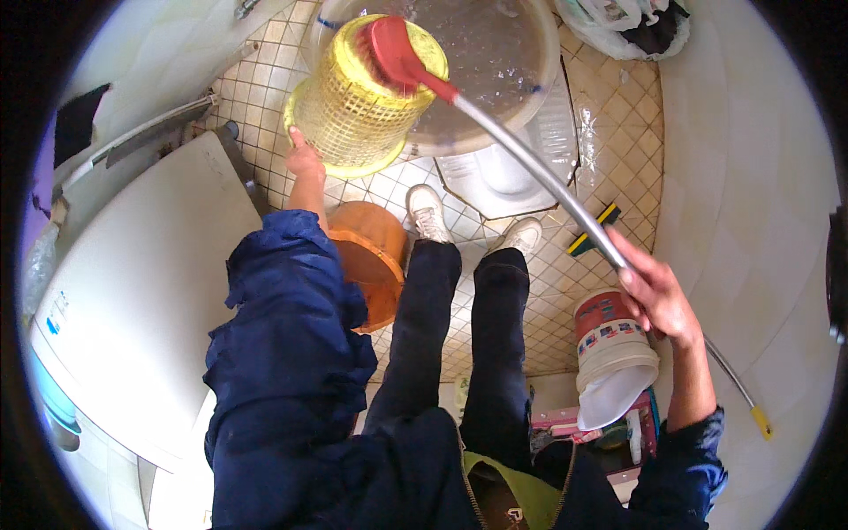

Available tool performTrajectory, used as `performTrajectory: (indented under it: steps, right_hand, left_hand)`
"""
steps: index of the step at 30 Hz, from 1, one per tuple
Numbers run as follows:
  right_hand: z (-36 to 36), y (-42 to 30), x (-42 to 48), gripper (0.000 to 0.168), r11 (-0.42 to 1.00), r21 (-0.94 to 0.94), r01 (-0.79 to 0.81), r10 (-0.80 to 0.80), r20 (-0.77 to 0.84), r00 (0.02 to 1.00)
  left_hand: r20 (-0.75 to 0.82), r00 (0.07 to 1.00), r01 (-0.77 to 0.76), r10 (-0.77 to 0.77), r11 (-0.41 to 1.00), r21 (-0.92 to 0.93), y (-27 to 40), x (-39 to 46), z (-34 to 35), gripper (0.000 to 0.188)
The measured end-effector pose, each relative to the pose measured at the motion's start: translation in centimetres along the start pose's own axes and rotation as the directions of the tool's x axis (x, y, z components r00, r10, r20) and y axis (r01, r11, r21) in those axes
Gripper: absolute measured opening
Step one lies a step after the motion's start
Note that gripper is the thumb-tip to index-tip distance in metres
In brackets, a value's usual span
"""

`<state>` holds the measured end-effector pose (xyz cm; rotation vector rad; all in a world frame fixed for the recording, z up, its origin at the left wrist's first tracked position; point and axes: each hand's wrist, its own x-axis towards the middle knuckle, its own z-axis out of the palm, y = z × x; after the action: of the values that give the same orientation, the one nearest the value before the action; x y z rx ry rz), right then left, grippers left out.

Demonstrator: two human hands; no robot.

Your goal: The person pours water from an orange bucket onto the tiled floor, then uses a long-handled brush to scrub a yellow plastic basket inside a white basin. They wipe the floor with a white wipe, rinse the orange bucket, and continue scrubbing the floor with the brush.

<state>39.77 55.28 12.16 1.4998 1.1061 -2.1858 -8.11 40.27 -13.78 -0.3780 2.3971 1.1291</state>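
Observation:
My left hand point(306, 156) grips the rim of a yellow plastic mesh basket point(361, 119), which is tilted with its base upward at the edge of a large round tub of cloudy water point(493, 73). In my right hand point(652, 295) is the metal handle of a long-handled brush point(543, 175). The red brush head point(391, 50) rests on the basket's base, its bristles against the plastic. Part of the left hand's fingers is hidden behind the rim.
A squat toilet pan point(510, 175) lies under the tub's near edge. An orange bucket point(371, 232) stands left of my feet. At right are a squeegee point(593, 230), a white bucket point(613, 338) and a plastic bag point(626, 26). A white appliance point(152, 285) stands at left.

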Motion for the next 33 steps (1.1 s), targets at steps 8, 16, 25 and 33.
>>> performTrajectory:
  steps: [8,16,25,33]
  right_hand:
    - [-0.9,-2.8,9.3,0.042,0.931,-0.358,0.069,-0.168,-0.254,0.953]
    - [0.2,8.2,14.7,0.051,0.866,-0.485,0.123,-0.354,-0.421,0.835]
    - [5.5,2.0,-3.7,0.048,0.966,0.257,0.013,-0.021,0.027,0.999]
    - [2.8,0.8,4.7,0.047,0.970,-0.217,0.110,-0.142,-0.137,0.980]
  left_hand:
    - [-0.052,0.989,-0.144,0.142,0.989,-0.039,3.0,-1.2,1.1,0.049]
    - [-0.087,0.940,-0.275,0.329,0.885,0.376,10.9,0.1,-1.7,0.053]
    - [-0.065,0.834,-0.435,0.548,0.726,0.533,11.1,0.1,-1.5,0.057]
    - [-0.008,0.838,-0.451,0.546,0.700,0.553,11.1,-0.3,-1.8,0.055]
